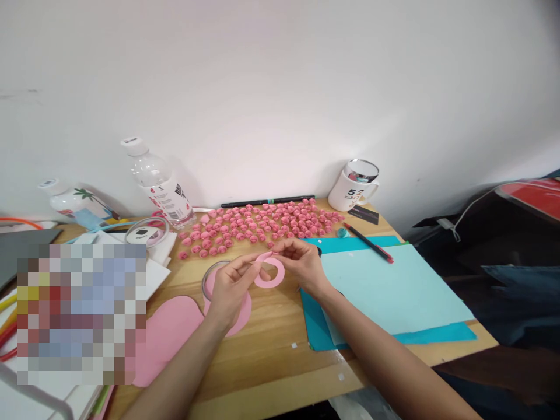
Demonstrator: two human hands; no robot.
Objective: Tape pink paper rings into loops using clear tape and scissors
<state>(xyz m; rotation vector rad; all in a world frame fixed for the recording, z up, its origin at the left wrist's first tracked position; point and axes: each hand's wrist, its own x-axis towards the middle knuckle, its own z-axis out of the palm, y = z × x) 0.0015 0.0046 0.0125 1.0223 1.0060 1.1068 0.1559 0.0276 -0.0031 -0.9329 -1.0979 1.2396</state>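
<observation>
Left hand [231,289] pinches a curled pink paper strip [270,283] between thumb and fingers; the right hand [303,263] has its fingertips together at the strip's upper edge. Both touch it, neither nearer; it loops without one long axis, nearside of the rolled paper roses [258,223]. Right of the roses, a white mug [342,192] reads "5"; left, the bottle's [164,198] lettering is unclear.

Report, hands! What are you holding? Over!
Left grip and right grip both pinching curled pink paper strip. Looped above wooden table. Rolled pink paper rosettes beyond, not blocking.
</observation>
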